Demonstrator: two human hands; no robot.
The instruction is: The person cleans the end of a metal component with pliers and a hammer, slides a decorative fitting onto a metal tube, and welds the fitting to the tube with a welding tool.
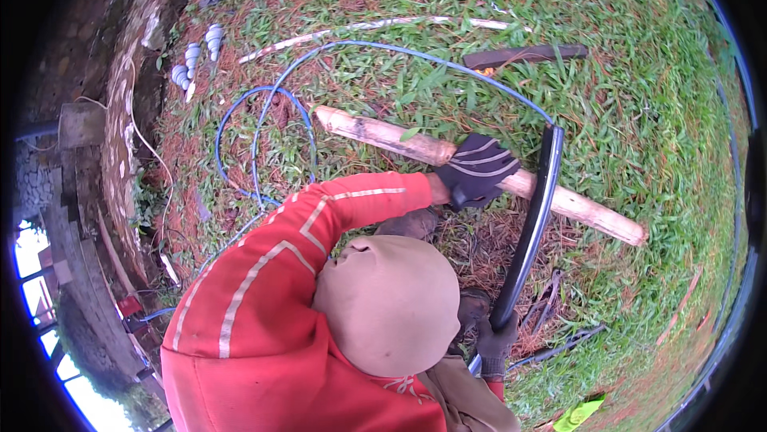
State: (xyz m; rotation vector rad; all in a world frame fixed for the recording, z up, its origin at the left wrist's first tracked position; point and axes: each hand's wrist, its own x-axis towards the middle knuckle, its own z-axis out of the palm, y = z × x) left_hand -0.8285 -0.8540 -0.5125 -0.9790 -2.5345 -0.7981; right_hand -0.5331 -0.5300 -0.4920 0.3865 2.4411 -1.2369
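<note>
Neither my left hand nor my right hand is in view. Below me a co-worker in a red top with pale stripes (264,288) and a beige head covering (391,304) crouches on the grass. One of the co-worker's hands, in a dark striped glove (481,168), is closed round a peeled wooden pole (383,135) lying on the ground. Across that pole runs a glossy black pipe (529,232), its lower end gripped by the co-worker's other gloved hand (497,344). A thin blue line (455,66) meets the pipe's upper end and loops over the grass to the left.
Several grey ribbed cone-shaped pieces (214,42) lie at the upper left, beside a stone edge (132,120). A dark piece of wood (523,57) with an orange spot and a thin pale stick (359,27) lie beyond the pole. Bright yellow-green material (577,416) shows at the lower right.
</note>
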